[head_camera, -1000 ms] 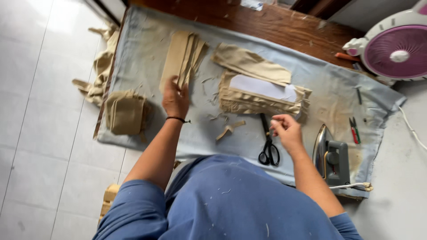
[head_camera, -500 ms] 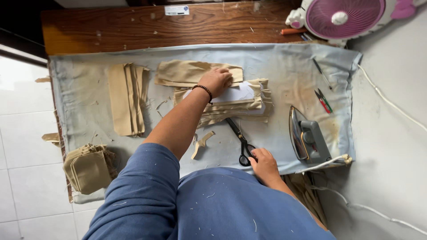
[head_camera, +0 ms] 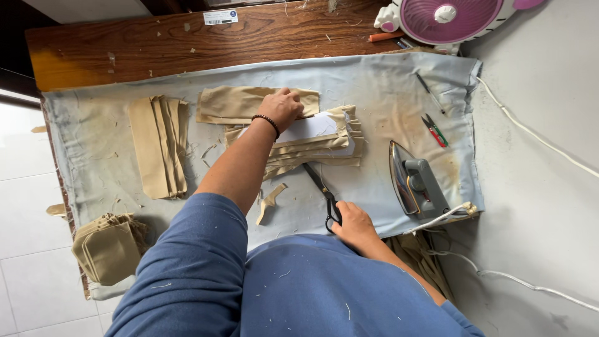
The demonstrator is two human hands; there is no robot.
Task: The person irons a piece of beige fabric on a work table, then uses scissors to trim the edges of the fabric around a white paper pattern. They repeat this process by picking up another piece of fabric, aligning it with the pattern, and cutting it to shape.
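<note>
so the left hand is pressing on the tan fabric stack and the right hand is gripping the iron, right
Not quite. In the head view the right hand grips the black scissors, not the iron, which stands untouched beside it. The left hand does press on the tan fabric stack.

Soft, even daylight fills the scene, bright without harsh glare. The white floor tiles far out beyond the left hand are washed pale, nearly overexposed. Shadows are faint: a thin one lies under the left forearm, and a soft one sits beside the iron, just outward of the right hand. Focus is sharp across the desk. The wide lens bows straight edges near the frame's corners.
</note>
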